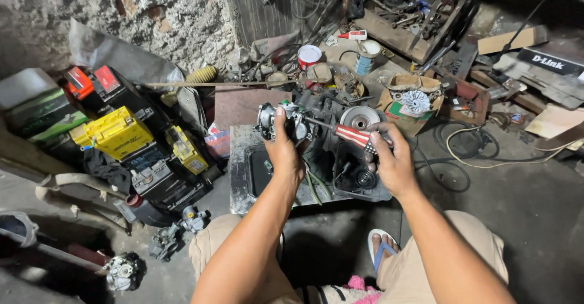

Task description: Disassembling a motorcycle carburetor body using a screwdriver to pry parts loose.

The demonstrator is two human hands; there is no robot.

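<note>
Left of the left hand (285,152) lies the largest group: a pile of vehicle batteries (131,152), of which one yellow battery (115,132), one red-topped battery (91,85) and one green battery (45,115) are distinct; the dark units under them cannot be counted with certainty. Directly below both hands sits one metal tray (240,176) holding dark parts and cables, which occupies the space under the work. Beyond the right hand (392,161) rests one cardboard box (395,110) containing a finned metal part, and just beside the screwdriver shaft stands one round pulley-like disc (359,119). Farther beyond the left hand stand two cans: one red-and-white can (309,55) and one blue can (367,55). Below and left of the left hand, two spare carburettor bodies (182,228) lie on the floor. The left hand is clamped around one grey carburettor (286,120), held above the tray. The right hand is closed around the red-and-white striped handle of one screwdriver (350,135), whose tip meets the carburettor.
</note>
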